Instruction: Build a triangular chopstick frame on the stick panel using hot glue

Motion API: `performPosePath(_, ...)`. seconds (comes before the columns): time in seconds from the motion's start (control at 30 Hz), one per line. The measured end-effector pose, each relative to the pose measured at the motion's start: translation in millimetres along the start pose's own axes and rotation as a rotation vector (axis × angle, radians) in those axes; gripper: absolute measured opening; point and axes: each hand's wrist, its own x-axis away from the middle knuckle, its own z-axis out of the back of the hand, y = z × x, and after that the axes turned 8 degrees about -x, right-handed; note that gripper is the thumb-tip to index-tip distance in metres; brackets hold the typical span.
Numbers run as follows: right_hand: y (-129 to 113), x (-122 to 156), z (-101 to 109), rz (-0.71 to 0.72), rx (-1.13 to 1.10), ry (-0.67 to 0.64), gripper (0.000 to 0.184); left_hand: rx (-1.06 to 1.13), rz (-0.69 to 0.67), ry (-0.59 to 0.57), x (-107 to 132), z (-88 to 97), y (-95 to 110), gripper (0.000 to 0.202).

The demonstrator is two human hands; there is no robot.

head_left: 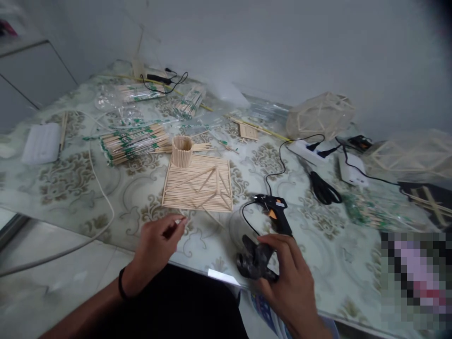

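My left hand (pixel 160 245) hovers over the table's front edge, its fingers pinched together. A tiny pale bit shows at the fingertips, too small to name. In my right hand (pixel 291 278) is a dark pliers-like tool (pixel 254 259), blurred, held low near the table edge. Beyond the hands lies a flat panel of wooden sticks (pixel 183 181), with a round stick cup (pixel 182 153) standing on its far left corner. A thin triangular stick frame (pixel 216 190) rests on the panel's right half. A black hot glue gun (pixel 275 209) lies just past my right hand.
Bundles of wrapped chopsticks (pixel 134 143) lie at the back left. To the right are black-handled scissors (pixel 325 189), a white power strip (pixel 307 153) with cords, and stick-framed translucent shapes (pixel 319 117). A white cable (pixel 102 188) hangs over the left table edge.
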Motion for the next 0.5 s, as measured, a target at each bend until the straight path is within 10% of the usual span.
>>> performPosePath(0.2, -10, -4, -17, 0.005, -0.059, -0.055, 0.044, 0.187, 0.214, -0.038, -13, 3.9, 2, 0.035)
performPosePath(0.5, -29, -28, -20, 0.063, -0.012, -0.084, 0.051, 0.147, 0.019, 0.055, -15, -9.4, 10, 0.026)
